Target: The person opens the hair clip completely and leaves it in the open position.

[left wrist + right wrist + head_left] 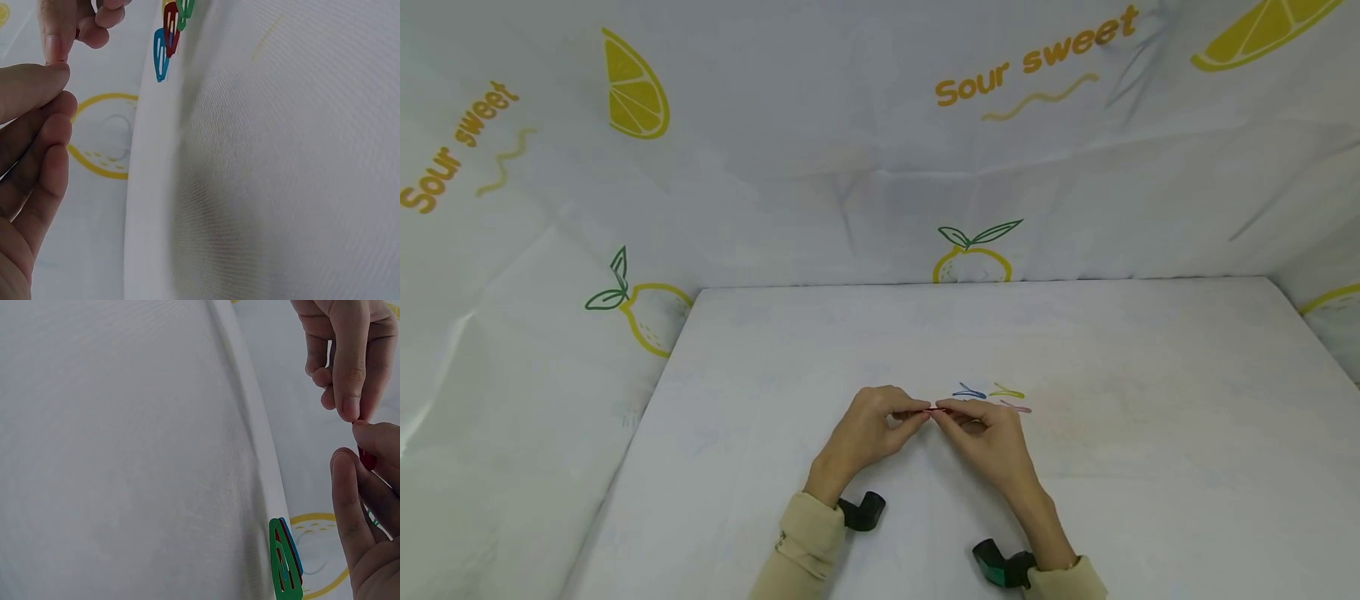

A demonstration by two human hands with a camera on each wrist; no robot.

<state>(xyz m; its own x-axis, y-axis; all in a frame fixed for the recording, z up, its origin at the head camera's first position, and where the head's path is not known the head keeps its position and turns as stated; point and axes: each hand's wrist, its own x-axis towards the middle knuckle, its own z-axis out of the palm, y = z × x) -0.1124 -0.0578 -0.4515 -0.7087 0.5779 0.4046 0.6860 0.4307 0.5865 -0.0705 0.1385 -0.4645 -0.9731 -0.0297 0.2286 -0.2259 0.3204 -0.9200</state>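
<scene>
A small dark red snap hair clip [935,409] is pinched between the fingertips of both hands, over the middle of the table. My left hand [880,425] grips one end with thumb and forefinger, and my right hand [992,437] pinches the other. In the right wrist view, the clip's rounded red end [367,460] shows between the right fingers; most of the rest is covered. Just beyond the right hand lie a blue hair clip [970,391], a yellow one [1009,392] and a pinkish-red one [1017,407]. A green hair clip [285,565] shows in the right wrist view.
The white-covered table [1150,375] extends to both sides of the hands. Behind it rises a white cloth [775,208] printed with lemons and lettering. Dark wrist-worn devices [863,512] stick out near both beige sleeves [805,542].
</scene>
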